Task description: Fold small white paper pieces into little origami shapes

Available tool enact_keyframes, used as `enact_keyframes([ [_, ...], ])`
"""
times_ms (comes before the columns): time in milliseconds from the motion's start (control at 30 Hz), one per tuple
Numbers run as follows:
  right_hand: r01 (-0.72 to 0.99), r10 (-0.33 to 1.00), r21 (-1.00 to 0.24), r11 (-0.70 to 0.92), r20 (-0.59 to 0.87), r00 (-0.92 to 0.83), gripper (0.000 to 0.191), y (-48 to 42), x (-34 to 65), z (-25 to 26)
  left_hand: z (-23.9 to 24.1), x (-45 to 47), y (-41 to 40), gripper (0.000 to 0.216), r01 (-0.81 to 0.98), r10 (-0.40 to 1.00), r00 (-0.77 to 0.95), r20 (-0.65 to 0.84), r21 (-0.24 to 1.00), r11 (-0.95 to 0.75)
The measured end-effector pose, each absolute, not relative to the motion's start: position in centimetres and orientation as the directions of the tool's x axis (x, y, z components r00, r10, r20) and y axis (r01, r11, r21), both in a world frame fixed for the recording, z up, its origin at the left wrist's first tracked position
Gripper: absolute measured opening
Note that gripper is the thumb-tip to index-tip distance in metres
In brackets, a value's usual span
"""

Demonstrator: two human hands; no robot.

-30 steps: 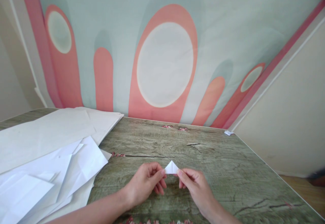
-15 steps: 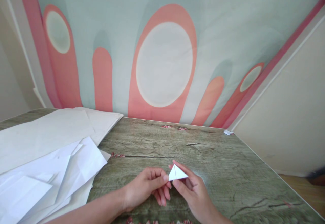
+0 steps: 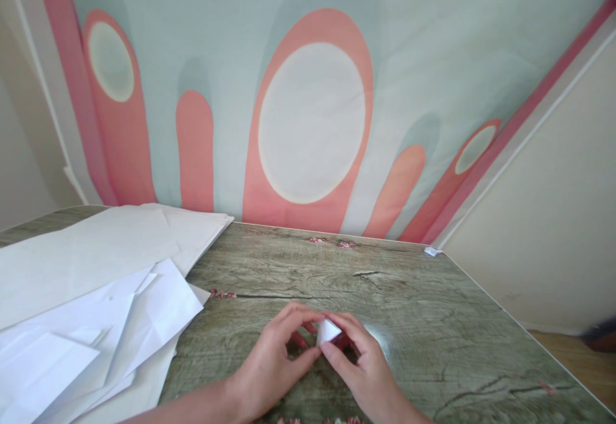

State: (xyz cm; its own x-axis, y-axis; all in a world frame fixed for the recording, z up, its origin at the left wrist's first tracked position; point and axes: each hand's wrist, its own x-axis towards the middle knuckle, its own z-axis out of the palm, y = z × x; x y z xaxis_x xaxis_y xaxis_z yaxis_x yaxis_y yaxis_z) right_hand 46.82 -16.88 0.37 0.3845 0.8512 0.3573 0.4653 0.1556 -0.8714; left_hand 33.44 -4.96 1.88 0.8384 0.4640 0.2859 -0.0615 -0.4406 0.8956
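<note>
A small folded piece of white paper (image 3: 328,331) is held up between my two hands, over the near middle of the wood-patterned table (image 3: 308,270). My left hand (image 3: 275,355) pinches its left side, thumb below and forefinger above. From the other side, my right hand (image 3: 362,361) grips it with the thumb at the lower edge and the fingers at the top. Fingertips cover the paper's edges, so only a small pale face shows. The remaining fingers of both hands curl behind and are partly hidden.
To the left, loose folded white sheets (image 3: 158,308) lie over a stack of large white paper (image 3: 96,244). A small white scrap (image 3: 432,251) rests at the table's far right corner. Behind the table stands a wall covering (image 3: 308,122) with green and coral shapes.
The folded paper has turned and now shows a smaller face instead of a wide triangle. My left hand has risen, its forefinger now reaching over the paper's top.
</note>
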Motion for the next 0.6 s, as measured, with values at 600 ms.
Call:
enact_keyframes([
  [600, 0.709, 0.869, -0.692, 0.139, 0.428, 0.247, 0.040, -17.3, 46.1, -0.8, 1.7, 33.5, -5.0, 0.030, -0.060, 0.462, 0.865, 0.196, 0.954, -0.293],
])
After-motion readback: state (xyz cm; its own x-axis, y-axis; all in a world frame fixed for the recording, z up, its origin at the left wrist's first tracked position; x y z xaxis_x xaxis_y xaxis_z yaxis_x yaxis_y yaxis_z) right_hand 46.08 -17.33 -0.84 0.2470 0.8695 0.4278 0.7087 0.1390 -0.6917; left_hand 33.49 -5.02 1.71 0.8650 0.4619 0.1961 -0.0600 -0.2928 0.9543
